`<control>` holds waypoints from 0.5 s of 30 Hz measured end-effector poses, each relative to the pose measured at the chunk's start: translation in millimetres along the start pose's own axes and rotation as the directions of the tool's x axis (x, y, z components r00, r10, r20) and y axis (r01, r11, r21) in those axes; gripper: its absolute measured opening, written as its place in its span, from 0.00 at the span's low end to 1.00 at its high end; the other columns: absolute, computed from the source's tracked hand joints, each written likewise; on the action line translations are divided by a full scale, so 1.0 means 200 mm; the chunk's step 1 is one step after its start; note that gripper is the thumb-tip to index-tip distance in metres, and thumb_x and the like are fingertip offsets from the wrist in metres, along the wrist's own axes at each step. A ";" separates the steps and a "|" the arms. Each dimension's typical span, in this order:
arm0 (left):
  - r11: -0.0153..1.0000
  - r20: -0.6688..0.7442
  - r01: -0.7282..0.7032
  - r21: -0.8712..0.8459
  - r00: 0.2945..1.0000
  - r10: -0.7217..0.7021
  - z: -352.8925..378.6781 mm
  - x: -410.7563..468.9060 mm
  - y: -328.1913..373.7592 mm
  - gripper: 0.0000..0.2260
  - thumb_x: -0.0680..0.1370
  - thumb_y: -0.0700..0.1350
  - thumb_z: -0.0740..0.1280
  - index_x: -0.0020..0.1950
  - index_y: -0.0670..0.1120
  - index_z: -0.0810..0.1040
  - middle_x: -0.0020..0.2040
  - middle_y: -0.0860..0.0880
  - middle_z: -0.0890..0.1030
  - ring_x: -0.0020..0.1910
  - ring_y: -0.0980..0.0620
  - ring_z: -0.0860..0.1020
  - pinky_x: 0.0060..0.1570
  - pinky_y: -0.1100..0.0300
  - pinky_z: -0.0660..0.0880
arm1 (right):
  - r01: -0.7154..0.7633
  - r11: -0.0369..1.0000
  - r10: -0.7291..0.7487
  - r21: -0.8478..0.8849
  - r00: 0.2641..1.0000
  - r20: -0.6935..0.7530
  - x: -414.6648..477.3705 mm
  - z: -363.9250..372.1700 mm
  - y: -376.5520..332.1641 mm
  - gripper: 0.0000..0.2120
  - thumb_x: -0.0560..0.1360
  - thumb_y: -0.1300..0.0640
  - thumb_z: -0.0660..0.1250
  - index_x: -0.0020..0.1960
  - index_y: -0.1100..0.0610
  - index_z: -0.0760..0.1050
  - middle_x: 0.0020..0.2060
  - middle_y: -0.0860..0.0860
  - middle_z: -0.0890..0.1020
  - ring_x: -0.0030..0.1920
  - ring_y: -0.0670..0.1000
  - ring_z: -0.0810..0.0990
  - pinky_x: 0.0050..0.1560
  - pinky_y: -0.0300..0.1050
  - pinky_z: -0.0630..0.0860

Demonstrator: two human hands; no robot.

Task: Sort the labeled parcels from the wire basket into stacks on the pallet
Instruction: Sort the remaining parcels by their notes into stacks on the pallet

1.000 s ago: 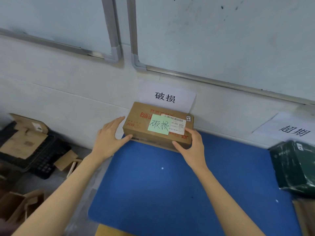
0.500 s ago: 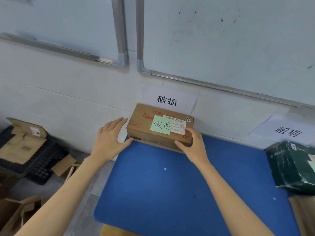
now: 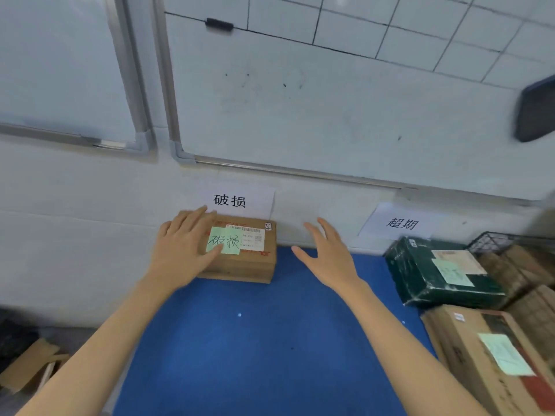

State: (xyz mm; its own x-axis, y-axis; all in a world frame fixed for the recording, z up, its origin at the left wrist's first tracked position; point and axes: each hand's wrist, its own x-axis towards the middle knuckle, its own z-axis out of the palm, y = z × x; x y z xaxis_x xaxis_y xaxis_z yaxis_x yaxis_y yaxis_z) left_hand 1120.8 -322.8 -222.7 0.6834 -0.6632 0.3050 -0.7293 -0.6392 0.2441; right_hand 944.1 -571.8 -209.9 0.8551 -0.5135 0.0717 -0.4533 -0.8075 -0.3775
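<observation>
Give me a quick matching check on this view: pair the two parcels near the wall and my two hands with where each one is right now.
Things:
1. brown parcel
2. dark green parcel
3. left hand
4. right hand

Places or states:
a. on the right, below the 超期 sign
b. open, holding nothing, over the blue pallet
c. against the wall, right under the 破损 sign
d. laid flat on top of a parcel, fingers straight

Pairs: 1-c, 2-a, 3-d, 4-b
</observation>
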 end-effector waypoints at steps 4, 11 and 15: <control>0.993 -0.007 -0.117 0.009 0.993 0.117 0.00 0.12 0.23 0.32 0.74 0.65 0.54 0.74 0.51 0.69 0.74 0.50 0.71 0.69 0.44 0.70 0.64 0.46 0.66 | -0.050 0.996 0.044 -0.073 0.996 -0.083 -0.06 -0.24 0.14 0.31 0.80 0.39 0.60 0.79 0.48 0.56 0.80 0.51 0.51 0.80 0.53 0.47 0.77 0.53 0.54; 0.954 -0.056 -0.288 -0.078 0.957 0.285 -0.03 0.27 0.79 0.33 0.73 0.64 0.53 0.75 0.50 0.69 0.75 0.48 0.68 0.71 0.42 0.69 0.66 0.43 0.65 | -0.186 0.982 0.175 -0.041 0.965 -0.196 -0.31 -0.69 0.41 0.32 0.79 0.40 0.63 0.79 0.48 0.58 0.80 0.52 0.53 0.80 0.53 0.48 0.77 0.54 0.54; 0.916 -0.087 -0.388 -0.103 0.921 0.381 -0.02 0.28 1.17 0.34 0.74 0.65 0.52 0.76 0.50 0.67 0.77 0.48 0.65 0.73 0.42 0.67 0.67 0.44 0.65 | -0.242 0.967 0.210 -0.078 0.932 -0.295 -0.52 -0.97 0.61 0.32 0.78 0.41 0.64 0.78 0.50 0.59 0.79 0.53 0.55 0.79 0.54 0.50 0.76 0.56 0.57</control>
State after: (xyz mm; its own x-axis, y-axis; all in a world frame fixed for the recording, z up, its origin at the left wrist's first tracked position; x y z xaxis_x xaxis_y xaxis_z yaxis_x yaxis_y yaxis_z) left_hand 989.0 -507.1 -144.2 0.3486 -0.8202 0.4535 -0.9367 -0.2879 0.1994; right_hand 750.4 -673.0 -84.9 0.6277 -0.7337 0.2603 -0.6653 -0.6791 -0.3101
